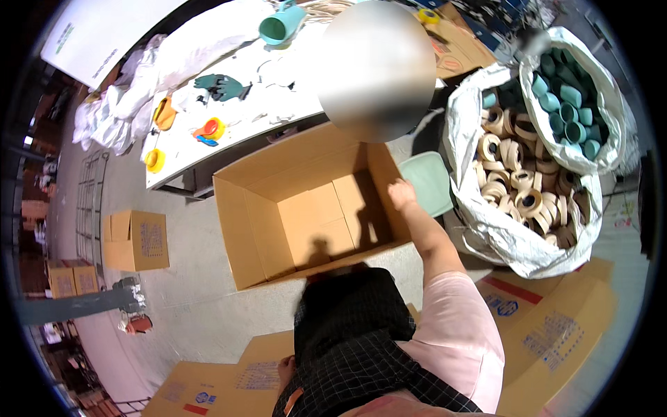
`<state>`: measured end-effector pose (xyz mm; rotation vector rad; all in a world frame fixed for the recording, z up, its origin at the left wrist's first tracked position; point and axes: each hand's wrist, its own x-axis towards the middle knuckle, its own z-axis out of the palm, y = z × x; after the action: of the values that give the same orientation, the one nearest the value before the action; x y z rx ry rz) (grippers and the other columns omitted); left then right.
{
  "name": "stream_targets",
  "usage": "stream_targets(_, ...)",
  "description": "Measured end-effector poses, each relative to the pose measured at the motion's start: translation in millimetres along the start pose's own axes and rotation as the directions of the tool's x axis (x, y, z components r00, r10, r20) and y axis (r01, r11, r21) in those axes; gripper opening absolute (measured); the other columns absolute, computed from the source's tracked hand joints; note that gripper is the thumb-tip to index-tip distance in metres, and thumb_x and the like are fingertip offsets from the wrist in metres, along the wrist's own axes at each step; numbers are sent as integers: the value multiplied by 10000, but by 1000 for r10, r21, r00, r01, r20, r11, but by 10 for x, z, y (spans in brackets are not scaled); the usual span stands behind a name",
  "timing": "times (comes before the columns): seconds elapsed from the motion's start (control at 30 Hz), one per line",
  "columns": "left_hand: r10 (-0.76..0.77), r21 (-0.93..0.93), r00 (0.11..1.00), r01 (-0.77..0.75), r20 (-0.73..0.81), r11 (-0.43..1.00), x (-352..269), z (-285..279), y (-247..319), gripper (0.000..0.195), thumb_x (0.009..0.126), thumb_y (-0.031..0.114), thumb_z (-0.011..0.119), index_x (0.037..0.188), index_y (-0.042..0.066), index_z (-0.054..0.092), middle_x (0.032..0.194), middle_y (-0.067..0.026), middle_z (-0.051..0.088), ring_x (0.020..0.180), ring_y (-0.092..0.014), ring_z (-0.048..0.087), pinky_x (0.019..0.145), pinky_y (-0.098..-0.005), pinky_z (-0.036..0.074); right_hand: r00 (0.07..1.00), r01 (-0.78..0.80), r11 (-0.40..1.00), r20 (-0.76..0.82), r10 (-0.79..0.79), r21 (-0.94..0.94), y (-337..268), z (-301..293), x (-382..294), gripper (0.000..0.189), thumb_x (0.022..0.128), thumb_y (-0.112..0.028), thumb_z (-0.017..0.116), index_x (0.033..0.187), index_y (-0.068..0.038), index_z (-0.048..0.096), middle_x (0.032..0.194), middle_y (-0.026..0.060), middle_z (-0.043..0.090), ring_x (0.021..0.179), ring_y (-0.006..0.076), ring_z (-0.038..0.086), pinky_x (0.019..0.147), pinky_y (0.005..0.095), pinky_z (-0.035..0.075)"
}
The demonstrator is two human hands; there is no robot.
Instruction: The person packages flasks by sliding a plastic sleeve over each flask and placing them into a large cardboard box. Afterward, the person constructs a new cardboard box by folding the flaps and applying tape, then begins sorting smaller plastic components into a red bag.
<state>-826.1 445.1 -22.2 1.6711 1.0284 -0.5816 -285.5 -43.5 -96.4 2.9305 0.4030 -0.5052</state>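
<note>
An open, empty-looking cardboard box (316, 224) stands on the floor before me, its flaps raised. My right hand (402, 194) has its fingers curled over the box's right rim. Right beside that hand, outside the box, is a pale green plastic seat or lid (428, 182). My left hand (285, 371) hangs low by my left hip, partly covered by my dark checked apron. It is close to a large printed cardboard piece (224, 383), and whether it touches or holds it is unclear.
A white worktable (292, 112) carries a teal jug (281, 25), dark green gloves (221, 87) and yellow tape rolls. A white woven sack (471, 135) holds cream rings (526, 200); a smaller sack holds teal cups (573, 130). Printed cardboard (552, 323) lies right; a small box (136, 241) stands left.
</note>
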Motion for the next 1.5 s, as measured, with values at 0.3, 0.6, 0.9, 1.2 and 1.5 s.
stream_targets(0.3,84,292,990,-46,-116,955,1159,-43,849,267,909,121,610,1133,-23,618,931,-143,670,854,-246,650,777,-394,523,624,-227,485,-257,738,845,-502,-389,-573,467,810,-210,739,1221,-54,579,1158,146,674,1135,354,593,1000,454,455)
stream_targets(0.6,566,702,701,-657,434,276,1066,1206,2799,813,701,280,852,1354,-7,462,1286,-197,574,1200,-406,523,1069,-509,357,90,-546,-447,581,809,708,395,2314,-1341,1079,687,-512,852,1401,157,397,1416,314,495,1350,381,476,1130,423,379)
stream_targets(0.9,316,756,809,-581,496,303,1959,2285,2580,307,856,39,664,1163,56,660,1112,-156,696,1027,-349,662,878,-433,516,550,146,-782,607,573,606,1002,3316,-345,902,815,-455,803,1409,117,435,1447,214,506,1342,284,468,1150,405,330)
stream_targets(1.2,208,877,852,-462,481,-137,2117,1935,2822,239,973,289,575,1121,140,690,1001,-129,724,895,-358,689,762,-483,535,472,213,-873,736,486,440,-99,3899,-3191,894,837,-344,789,1533,-46,314,1518,113,446,1386,290,425,1134,453,355)
stream_targets(1.5,-88,373,458,-808,884,-457,1508,3067,3171,238,969,292,540,979,86,658,903,-129,677,849,-297,691,695,-449,557,190,212,-968,977,-92,-132,-1769,3932,-5345,203,922,-184,605,1062,-38,618,848,126,636,655,268,618,531,349,478)
